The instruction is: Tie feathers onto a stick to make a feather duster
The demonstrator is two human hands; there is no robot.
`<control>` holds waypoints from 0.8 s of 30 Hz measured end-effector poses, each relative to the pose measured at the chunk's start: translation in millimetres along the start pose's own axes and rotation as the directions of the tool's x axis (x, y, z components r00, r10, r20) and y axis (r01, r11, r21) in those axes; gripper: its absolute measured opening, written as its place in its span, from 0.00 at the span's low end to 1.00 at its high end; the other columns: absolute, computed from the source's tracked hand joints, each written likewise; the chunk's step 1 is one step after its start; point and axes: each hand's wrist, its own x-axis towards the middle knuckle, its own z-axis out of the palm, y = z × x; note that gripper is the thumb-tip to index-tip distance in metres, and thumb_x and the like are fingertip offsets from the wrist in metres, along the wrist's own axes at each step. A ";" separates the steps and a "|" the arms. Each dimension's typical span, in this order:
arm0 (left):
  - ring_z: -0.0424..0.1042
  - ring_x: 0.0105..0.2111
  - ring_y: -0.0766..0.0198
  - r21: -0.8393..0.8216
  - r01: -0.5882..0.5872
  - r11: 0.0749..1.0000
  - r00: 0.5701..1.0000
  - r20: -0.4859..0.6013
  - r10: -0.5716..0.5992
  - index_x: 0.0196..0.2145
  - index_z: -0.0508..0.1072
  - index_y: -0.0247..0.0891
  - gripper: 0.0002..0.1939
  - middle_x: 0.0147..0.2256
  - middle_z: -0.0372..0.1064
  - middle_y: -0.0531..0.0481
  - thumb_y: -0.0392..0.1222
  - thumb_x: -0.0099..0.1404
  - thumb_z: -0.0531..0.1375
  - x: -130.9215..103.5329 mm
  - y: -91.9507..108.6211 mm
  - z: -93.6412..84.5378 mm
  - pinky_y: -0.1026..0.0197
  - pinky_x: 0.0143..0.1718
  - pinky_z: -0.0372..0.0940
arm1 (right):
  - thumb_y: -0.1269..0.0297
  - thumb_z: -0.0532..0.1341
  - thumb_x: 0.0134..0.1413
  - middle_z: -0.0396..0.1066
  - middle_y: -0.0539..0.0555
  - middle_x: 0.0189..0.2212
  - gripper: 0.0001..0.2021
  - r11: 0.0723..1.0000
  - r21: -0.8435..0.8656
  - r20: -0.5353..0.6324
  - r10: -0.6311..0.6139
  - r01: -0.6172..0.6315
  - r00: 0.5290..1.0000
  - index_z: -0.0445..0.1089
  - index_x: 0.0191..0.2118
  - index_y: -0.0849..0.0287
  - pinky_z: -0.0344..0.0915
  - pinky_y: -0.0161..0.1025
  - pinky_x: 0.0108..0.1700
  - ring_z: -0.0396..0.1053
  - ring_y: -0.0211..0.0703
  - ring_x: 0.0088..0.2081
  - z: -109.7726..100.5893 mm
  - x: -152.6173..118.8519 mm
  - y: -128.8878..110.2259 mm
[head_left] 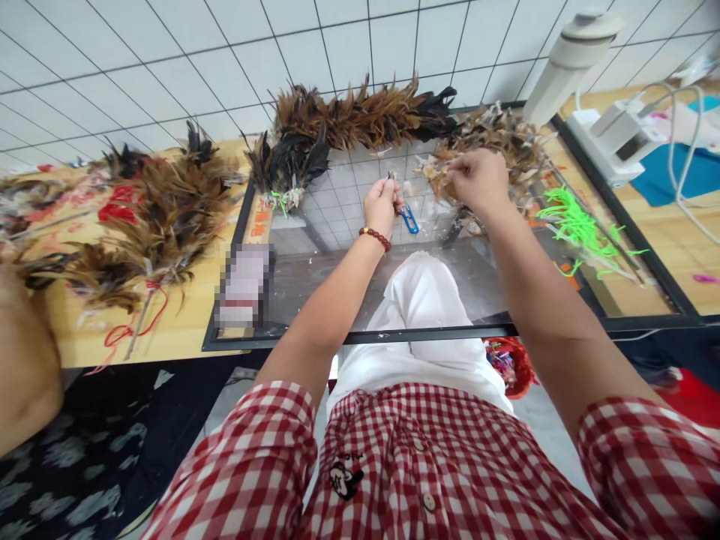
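- Left hand (381,204), just above frame centre, at 12 o'clock from the white-trousered knee (419,300). Fingers curled closed, pinching a small feather piece (392,177) at the fingertips; exactly what it is, too small to tell. Red bead bracelet (376,238) on the wrist.
- Blue-handled scissors (409,219) lie on the glass at 4 o'clock from the left hand, just beside it; touching or not, cannot tell.
- Right hand (477,180) at 3 o'clock from the left hand, near it but apart. Fingers bunched shut, gripping loose brown feathers (436,174) at the edge of the pile.
- Loose feather pile (495,139) spreads from 12 to 2 o'clock of the right hand, on the glass.
- Glass-topped table (315,277) with black frame bears both hands' work; floor tiles show through it.
- Strung row of brown and black feathers (360,116) along the far edge, 11 to 12 o'clock of the left hand.
- Green plastic ties (571,221) at 3 o'clock from the right hand, well apart.
- Finished feather bundles (163,210) with red cord on the wooden table, 9 o'clock, well apart.
- White lamp (568,60) at 1 o'clock, upper right.
- Another person's arm (25,352) at the far left edge.
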 end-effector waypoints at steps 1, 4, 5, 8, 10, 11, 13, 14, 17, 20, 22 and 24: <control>0.62 0.18 0.74 -0.004 0.004 1.000 1.000 -0.007 -0.004 0.30 0.70 0.40 0.13 0.17 0.55 0.60 0.48 0.68 0.64 0.3 0.1 0.0 0.71 0.23 0.57 | 0.52 0.64 0.59 0.76 0.60 0.33 0.15 0.999 -0.049 0.026 -0.020 0.021 0.999 0.77 0.36 0.60 0.68 0.54 0.49 0.73 0.56 0.43 2.5 -3.7 2.0; 0.62 0.18 0.74 -0.001 0.010 1.000 1.000 -0.012 -0.010 0.31 0.71 0.40 0.12 0.17 0.55 0.61 0.50 0.68 0.64 0.2 0.2 0.3 0.70 0.23 0.56 | 0.52 0.66 0.55 0.74 0.62 0.29 0.15 0.985 -0.166 0.118 -0.023 0.043 0.993 0.76 0.32 0.62 0.67 0.58 0.50 0.73 0.61 0.45 15.3 -14.8 -0.3; 0.62 0.18 0.74 -0.001 0.012 1.000 1.000 -0.015 -0.012 0.31 0.70 0.40 0.13 0.17 0.55 0.61 0.49 0.68 0.64 0.0 0.4 0.4 0.70 0.23 0.57 | 0.53 0.66 0.54 0.74 0.62 0.28 0.14 0.980 -0.198 0.147 -0.001 0.031 0.989 0.76 0.31 0.62 0.67 0.58 0.50 0.74 0.62 0.45 18.8 -16.9 -2.5; 0.62 0.18 0.74 -0.013 0.018 1.000 1.000 -0.014 -0.018 0.29 0.68 0.39 0.13 0.17 0.55 0.61 0.46 0.70 0.62 -0.5 1.1 0.6 0.71 0.24 0.58 | 0.55 0.62 0.58 0.74 0.63 0.29 0.14 0.980 -0.199 0.162 0.041 -0.008 0.986 0.76 0.30 0.61 0.67 0.55 0.49 0.74 0.60 0.43 20.9 -17.2 -9.8; 0.63 0.19 0.75 -0.024 0.024 0.999 1.000 0.002 -0.024 0.29 0.67 0.39 0.14 0.19 0.58 0.60 0.45 0.71 0.61 -1.2 1.8 1.0 0.71 0.24 0.58 | 0.54 0.58 0.63 0.75 0.62 0.33 0.16 0.993 -0.117 0.097 0.002 0.009 0.995 0.76 0.34 0.60 0.68 0.52 0.49 0.73 0.56 0.43 16.2 -15.4 -15.3; 0.63 0.19 0.76 -0.027 0.029 0.999 0.999 0.015 -0.029 0.29 0.67 0.38 0.14 0.20 0.61 0.59 0.45 0.71 0.61 -1.8 2.1 1.2 0.71 0.24 0.58 | 0.53 0.55 0.65 0.75 0.62 0.35 0.18 0.997 -0.066 0.054 -0.029 0.033 0.998 0.76 0.36 0.60 0.68 0.50 0.49 0.72 0.54 0.43 13.4 -15.0 -18.6; 0.64 0.20 0.76 -0.028 0.047 0.999 0.998 0.051 -0.045 0.30 0.67 0.38 0.13 0.24 0.67 0.58 0.45 0.70 0.62 -3.3 2.6 1.3 0.72 0.24 0.59 | 0.50 0.52 0.68 0.74 0.61 0.38 0.20 0.996 0.024 -0.009 -0.090 0.091 0.996 0.75 0.40 0.59 0.68 0.48 0.49 0.71 0.51 0.44 8.8 -16.7 -26.2; 0.65 0.21 0.76 -0.029 0.057 0.998 0.996 0.075 -0.055 0.31 0.67 0.38 0.12 0.26 0.69 0.57 0.46 0.70 0.62 -3.9 2.7 1.0 0.71 0.24 0.59 | 0.50 0.52 0.68 0.74 0.60 0.39 0.20 0.992 0.059 -0.021 -0.115 0.116 0.993 0.75 0.42 0.58 0.68 0.48 0.50 0.71 0.50 0.44 7.5 -18.5 -30.4; 0.67 0.22 0.75 -0.050 0.091 0.995 0.983 0.164 -0.081 0.32 0.68 0.38 0.12 0.27 0.71 0.55 0.47 0.69 0.63 -4.6 2.9 -1.7 0.70 0.25 0.62 | 0.48 0.53 0.68 0.73 0.59 0.40 0.19 0.973 0.131 0.034 -0.199 0.193 0.979 0.75 0.42 0.55 0.67 0.49 0.51 0.71 0.51 0.45 7.8 -25.7 -41.7; 0.68 0.22 0.73 -0.071 0.132 0.989 0.965 0.237 -0.112 0.32 0.68 0.38 0.14 0.24 0.69 0.55 0.49 0.69 0.63 -2.7 3.5 -6.3 0.70 0.25 0.64 | 0.48 0.56 0.66 0.74 0.59 0.40 0.17 0.941 0.177 0.136 -0.313 0.288 0.940 0.75 0.40 0.54 0.65 0.51 0.54 0.71 0.53 0.48 10.4 -30.4 -47.1; 0.68 0.22 0.72 -0.084 0.146 0.986 0.957 0.265 -0.119 0.31 0.68 0.38 0.15 0.23 0.68 0.55 0.50 0.68 0.64 -1.0 4.2 -8.9 0.69 0.26 0.65 | 0.47 0.55 0.66 0.75 0.59 0.41 0.18 0.919 0.207 0.159 -0.369 0.334 0.916 0.76 0.39 0.54 0.65 0.50 0.54 0.71 0.53 0.49 11.9 -31.2 -45.9; 0.69 0.24 0.72 -0.108 0.129 0.986 0.955 0.282 -0.094 0.30 0.67 0.38 0.15 0.25 0.69 0.54 0.49 0.68 0.64 0.3 5.1 -10.5 0.69 0.28 0.66 | 0.45 0.54 0.66 0.75 0.59 0.41 0.21 0.903 0.242 0.144 -0.394 0.354 0.908 0.76 0.38 0.55 0.65 0.48 0.53 0.72 0.52 0.48 14.0 -30.2 -41.4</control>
